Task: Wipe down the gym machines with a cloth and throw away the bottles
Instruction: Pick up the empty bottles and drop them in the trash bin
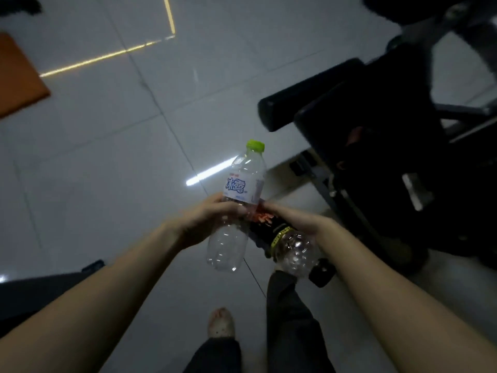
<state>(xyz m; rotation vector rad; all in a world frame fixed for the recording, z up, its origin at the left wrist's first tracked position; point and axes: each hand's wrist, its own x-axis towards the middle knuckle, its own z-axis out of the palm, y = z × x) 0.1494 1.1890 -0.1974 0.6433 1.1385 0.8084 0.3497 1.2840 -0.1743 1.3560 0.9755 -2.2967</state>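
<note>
Above grey tiled floor (107, 162), beside black gym machine (376, 146): two bottles, one per hand. Left hand (204, 218) wrapped round midsection of clear water bottle (242, 184), one green cap (255, 145) up, bottle slightly tilted. Right hand (297, 218) clasps black-labelled bottle (294, 251), clear base toward camera, cap hidden. Both look empty: likely light, thin-walled, crushable, slick. Best held at waist, moderate squeeze. One orange mat (18, 76) far left.

Loose dark grey fabric trousers (293, 319) are worn on both legs. A pale, rounded slipper (222, 323) dotted with small dark spots is seen on the left foot. The left hand (207, 219), the right hand (298, 220) and both forearms are left bare.
</note>
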